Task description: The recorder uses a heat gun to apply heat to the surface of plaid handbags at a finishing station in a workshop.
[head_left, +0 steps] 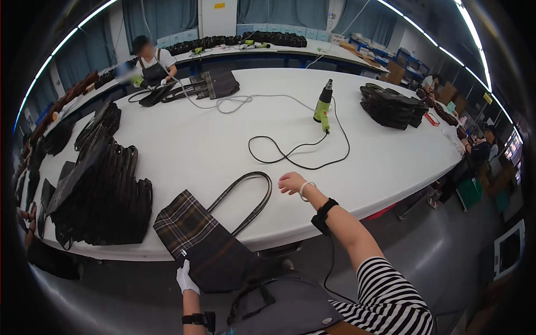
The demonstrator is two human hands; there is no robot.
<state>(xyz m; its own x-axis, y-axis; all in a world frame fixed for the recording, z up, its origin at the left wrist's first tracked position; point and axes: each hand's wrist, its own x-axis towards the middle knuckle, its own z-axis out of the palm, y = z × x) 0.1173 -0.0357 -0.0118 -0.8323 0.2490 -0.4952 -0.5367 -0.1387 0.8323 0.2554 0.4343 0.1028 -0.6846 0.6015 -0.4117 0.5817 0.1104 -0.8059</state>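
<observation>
A dark plaid tote bag (pixel 215 245) lies tilted over the table's near edge, its lower part hanging over my lap. My left hand (pixel 186 278), in a white glove, grips the bag's side edge near a small white tag. The bag's long strap (pixel 251 215) loops out onto the white table. Just right of that loop, my bare right hand (pixel 291 183) hovers apart from it, fingers loosely bent and holding nothing. Farther off, a green and black heat gun (pixel 322 106) stands nozzle up, its black cord curling over the tabletop.
A tall stack of dark bags (pixel 106 195) stands at the left, and another pile (pixel 391 106) sits at the far right. Across the white table (pixel 290 131), a person (pixel 152 60) handles bags with a second heat gun. More bags line the back bench.
</observation>
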